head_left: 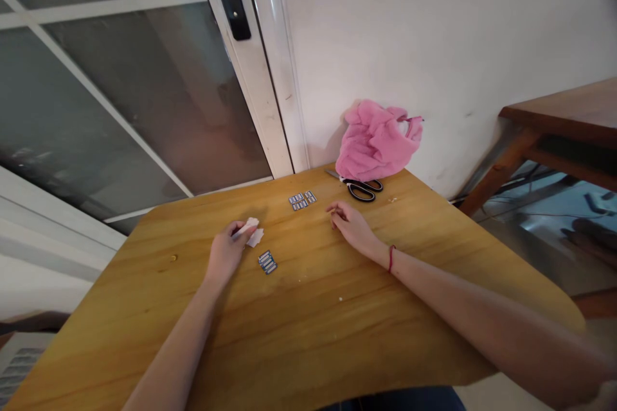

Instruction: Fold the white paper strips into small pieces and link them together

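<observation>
Gripped white paper point(255, 237) in the left hand point(225, 250), held the right hand point(354, 225) curled, unclear if empty, nearer the worktop's point(299, 347) far edge, and risked wrist-brushing the striped cards point(267, 262) askew!

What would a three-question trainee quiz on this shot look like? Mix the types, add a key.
1. What is the left hand holding?
2. True or false: the handles of the scissors can be seen just in front of the pink cloth.
3. Which of these lies closest to the left hand?
a) the scissors
b) the nearer group of blue-and-white pieces
c) the pink cloth

Key:
1. A white paper-like piece, between thumb and fingers.
2. True.
3. b
</observation>
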{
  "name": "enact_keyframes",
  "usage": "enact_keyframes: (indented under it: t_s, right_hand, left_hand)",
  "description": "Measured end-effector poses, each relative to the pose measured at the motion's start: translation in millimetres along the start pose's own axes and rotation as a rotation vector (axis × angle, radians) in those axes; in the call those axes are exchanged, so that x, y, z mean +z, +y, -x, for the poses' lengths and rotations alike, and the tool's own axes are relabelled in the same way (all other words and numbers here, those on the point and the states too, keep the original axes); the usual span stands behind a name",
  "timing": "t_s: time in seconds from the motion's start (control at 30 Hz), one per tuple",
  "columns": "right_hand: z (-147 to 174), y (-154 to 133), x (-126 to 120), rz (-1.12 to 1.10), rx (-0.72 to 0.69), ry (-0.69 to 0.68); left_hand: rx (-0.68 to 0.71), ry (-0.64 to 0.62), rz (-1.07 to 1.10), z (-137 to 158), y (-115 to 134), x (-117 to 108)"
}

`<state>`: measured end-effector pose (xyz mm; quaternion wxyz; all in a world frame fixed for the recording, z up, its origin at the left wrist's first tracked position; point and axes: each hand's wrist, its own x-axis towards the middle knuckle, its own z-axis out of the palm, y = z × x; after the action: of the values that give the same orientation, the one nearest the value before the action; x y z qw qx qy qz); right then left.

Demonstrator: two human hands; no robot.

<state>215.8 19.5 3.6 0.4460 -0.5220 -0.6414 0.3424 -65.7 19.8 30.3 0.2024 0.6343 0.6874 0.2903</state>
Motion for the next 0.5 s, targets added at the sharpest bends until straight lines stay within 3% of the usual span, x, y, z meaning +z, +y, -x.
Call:
enact_keyframes:
  t_s: [0.07, 0.23, 0.37, 0.5]
  right_hand:
    - [0.2, 0.0, 0.0, -0.016, 0.008, -0.006]
    - [0.0, -1.3, -0.8, -0.038, 0.032, -0.014]
    - [0.3, -3.1, -1.2, -0.019, 0.021, -0.011]
    - [1.2, -4.1, -0.9, -0.004, 0.023, -0.005]
  left_hand:
    - [0.035, 0.022, -0.035, -0.8, -2.2, -2.6]
    - [0.163, 0.015, -0.369, 1.6, 0.0, 4.3]
    - [0.157, -0.036, -0.572, 4.9, 4.3, 15.7]
    - [0.163, 0.002, -0.667, 7.1, 4.2, 20.0]
